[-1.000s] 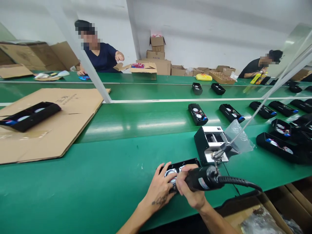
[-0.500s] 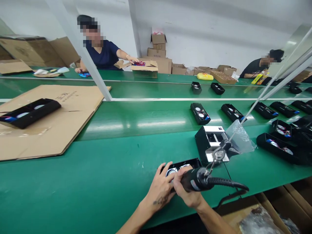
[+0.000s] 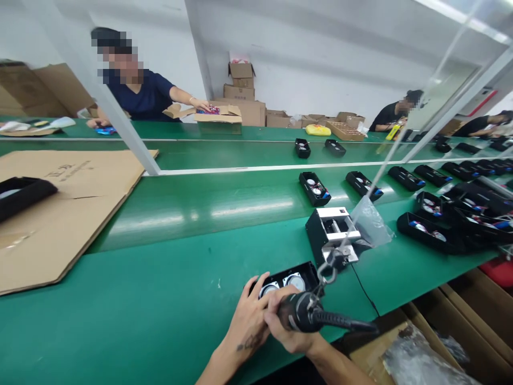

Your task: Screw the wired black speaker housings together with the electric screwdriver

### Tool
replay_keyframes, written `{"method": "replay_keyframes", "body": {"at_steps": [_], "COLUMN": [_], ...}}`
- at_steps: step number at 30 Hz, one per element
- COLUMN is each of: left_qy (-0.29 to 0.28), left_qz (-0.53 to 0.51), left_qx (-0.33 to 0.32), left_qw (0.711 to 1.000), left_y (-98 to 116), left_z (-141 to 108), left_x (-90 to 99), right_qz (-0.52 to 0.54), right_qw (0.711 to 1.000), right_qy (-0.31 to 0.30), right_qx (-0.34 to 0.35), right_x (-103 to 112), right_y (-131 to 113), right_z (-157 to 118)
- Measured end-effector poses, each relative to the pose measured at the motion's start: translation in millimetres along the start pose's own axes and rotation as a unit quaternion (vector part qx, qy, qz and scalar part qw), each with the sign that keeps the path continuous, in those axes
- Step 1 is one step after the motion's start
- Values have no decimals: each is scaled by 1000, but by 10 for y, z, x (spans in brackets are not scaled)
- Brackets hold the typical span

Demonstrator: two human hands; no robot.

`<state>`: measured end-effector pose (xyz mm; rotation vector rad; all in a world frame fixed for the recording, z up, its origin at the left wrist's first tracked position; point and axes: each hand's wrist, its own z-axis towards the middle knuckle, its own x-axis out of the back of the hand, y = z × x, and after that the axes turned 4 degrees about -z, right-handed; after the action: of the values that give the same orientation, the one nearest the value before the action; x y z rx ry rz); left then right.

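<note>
The speaker housing [image 3: 286, 280] lies on the table [image 3: 160, 299] (near edge), the small machine [image 3: 328, 235] just behind it.

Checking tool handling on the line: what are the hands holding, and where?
The right hand grips the electric screwdriver around its barrel; the left hand steadies the black speaker housing at its near end.
</note>
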<state>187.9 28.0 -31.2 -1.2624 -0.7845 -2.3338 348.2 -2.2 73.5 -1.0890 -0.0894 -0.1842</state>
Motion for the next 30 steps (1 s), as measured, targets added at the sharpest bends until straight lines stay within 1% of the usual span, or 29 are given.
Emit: {"method": "replay_keyframes", "body": {"at_steps": [2,3,5,6,7,9,10,11,13,15,18,20,23,25,27,30], "left_qy": [-10,-16,-22,-24,-23,-24,-25,-27,-30,-35,-42,-40,-38,-44,-46,-35], "left_qz": [-6,-13,-23,-23,-21,-17,-16,-16,-19,-25,-47,-65,-69,-60,-57,-64], "left_qx": [-19,-27,-38,-40,-44,-54,-59,-61,-59,-53,-55,-48,-28,-21,-14,-11], "left_qw": [1000,999,999,999,999,998,998,998,998,998,997,996,997,997,997,997], "left_y": [-45,-70,-114,-130,-139,-138,-127,-111,-60,7,102,140,159,167,182,210], "left_z": [6,1,-21,-36,-51,-69,-68,-59,-14,57,172,223,241,225,206,196], "left_x": [70,111,205,257,311,423,476,523,587,603,541,467,358,303,265,237], "right_qz": [27,52,91,86,59,-36,-72,-93,-109,-103,-82,-67,-46,-4,74,190], "right_qw": [999,997,987,975,959,928,917,912,913,919,930,941,961,970,972,963], "right_qy": [25,49,134,205,276,370,391,398,392,378,352,316,237,193,175,176], "right_qx": [18,20,14,14,9,0,-9,-17,-35,-49,-72,-95,-136,-151,-139,-78], "right_x": [123,234,551,744,944,1314,1460,1571,1684,1692,1646,1634,1624,1587,1504,1291], "right_y": [-10,-14,-10,3,28,112,167,227,344,437,509,517,478,413,314,140], "right_z": [46,94,245,342,448,651,735,803,884,915,920,899,783,646,492,296]}}
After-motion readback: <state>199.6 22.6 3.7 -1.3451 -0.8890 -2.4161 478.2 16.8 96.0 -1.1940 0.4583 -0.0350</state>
